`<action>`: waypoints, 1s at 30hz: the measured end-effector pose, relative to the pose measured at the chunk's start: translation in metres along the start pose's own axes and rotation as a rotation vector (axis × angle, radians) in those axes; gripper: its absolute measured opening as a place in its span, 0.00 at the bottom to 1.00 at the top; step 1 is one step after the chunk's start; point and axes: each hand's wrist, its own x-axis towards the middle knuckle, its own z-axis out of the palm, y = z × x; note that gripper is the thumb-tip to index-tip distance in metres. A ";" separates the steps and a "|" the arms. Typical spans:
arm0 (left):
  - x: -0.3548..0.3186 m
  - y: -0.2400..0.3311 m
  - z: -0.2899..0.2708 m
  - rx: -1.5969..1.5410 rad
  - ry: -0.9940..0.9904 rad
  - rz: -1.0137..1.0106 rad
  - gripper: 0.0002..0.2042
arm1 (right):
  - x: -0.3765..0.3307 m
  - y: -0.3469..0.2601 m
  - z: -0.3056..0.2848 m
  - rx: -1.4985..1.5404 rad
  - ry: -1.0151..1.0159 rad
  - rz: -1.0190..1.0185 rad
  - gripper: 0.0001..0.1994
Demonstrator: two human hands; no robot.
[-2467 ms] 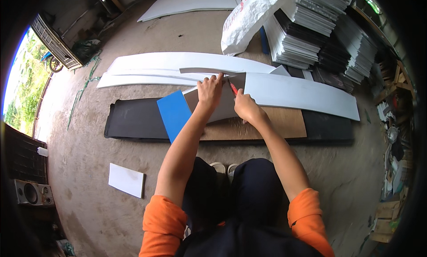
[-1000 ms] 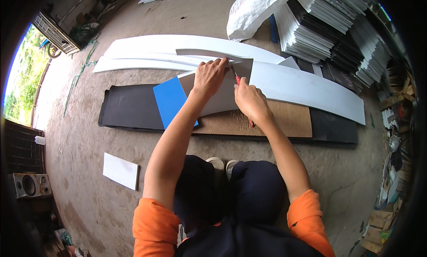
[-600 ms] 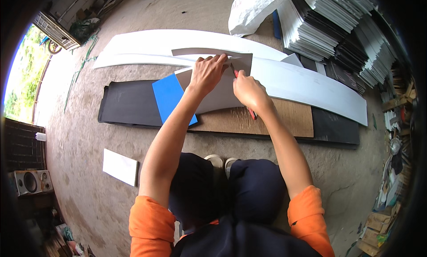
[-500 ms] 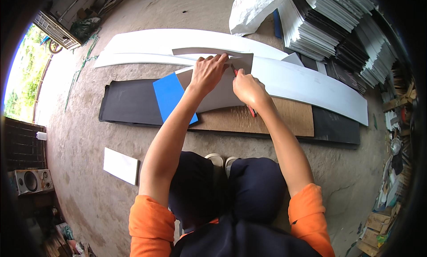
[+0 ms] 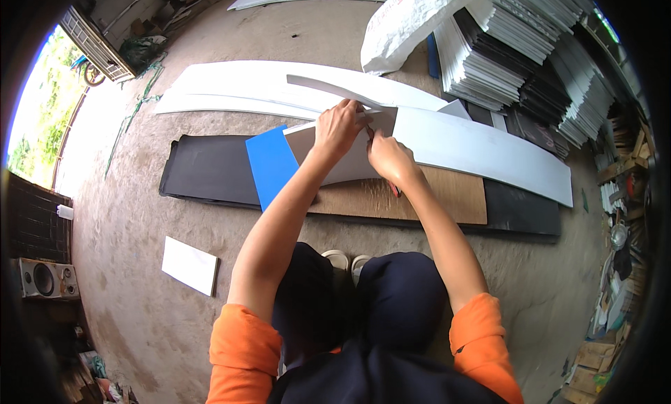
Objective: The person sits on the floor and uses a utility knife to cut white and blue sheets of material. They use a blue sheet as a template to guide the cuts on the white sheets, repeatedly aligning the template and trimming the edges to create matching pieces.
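My left hand (image 5: 337,130) is closed at the far edge of a grey sheet (image 5: 355,165), fingers bunched where a narrow grey strip (image 5: 328,84) parts from it. The strip curves up beyond my knuckles, its left end free, its right end still joined near the sheet's far right corner. My right hand (image 5: 391,156) grips a red-handled utility knife (image 5: 396,191); its rear end shows below the fist, and its tip is close beside my left fingers. Beneath the grey sheet are a brown wooden board (image 5: 437,194) and a blue sheet (image 5: 269,165).
Long black sheets (image 5: 210,166) lie under the board. Curved white sheets (image 5: 482,149) lie beyond, with stacked white and black panels (image 5: 482,61) and a white sack (image 5: 398,30) at the far right. A small white panel (image 5: 189,265) lies on the floor, left of my knees.
The grey strip has separated further, lifting and bowing away from the sheet. Both hands stay close together at the cut. The whole view has shifted slightly.
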 end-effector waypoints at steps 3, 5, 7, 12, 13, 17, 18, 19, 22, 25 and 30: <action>0.000 0.009 0.000 -0.081 0.048 -0.104 0.13 | -0.005 0.002 0.002 0.029 0.032 -0.005 0.16; 0.000 0.005 -0.002 -0.085 0.033 -0.098 0.13 | -0.002 0.002 0.005 0.079 0.058 -0.005 0.17; 0.001 0.004 -0.003 -0.099 0.024 -0.081 0.13 | 0.001 0.001 0.009 0.149 0.095 0.016 0.18; 0.003 0.001 -0.002 -0.090 0.033 -0.047 0.13 | 0.010 0.001 0.014 0.138 0.080 0.023 0.15; 0.002 0.000 -0.001 -0.085 0.033 -0.037 0.13 | 0.009 0.000 0.011 0.110 0.069 0.025 0.15; 0.002 -0.004 0.004 -0.037 0.037 0.013 0.14 | 0.007 -0.001 0.009 0.110 0.027 0.063 0.15; 0.002 -0.005 0.005 -0.019 0.039 0.028 0.14 | 0.007 0.001 0.010 0.125 0.012 0.076 0.15; 0.002 -0.004 0.004 -0.009 0.022 0.036 0.14 | 0.006 0.001 0.010 0.138 -0.004 0.088 0.15; 0.002 -0.005 0.002 -0.007 -0.035 0.043 0.15 | 0.006 -0.002 0.002 0.164 -0.051 0.111 0.16; 0.003 -0.008 0.000 -0.040 -0.078 0.026 0.16 | 0.008 -0.012 -0.011 0.253 -0.217 0.223 0.17; 0.004 -0.007 -0.001 -0.042 -0.086 0.018 0.16 | 0.017 -0.003 -0.005 0.184 -0.207 0.165 0.17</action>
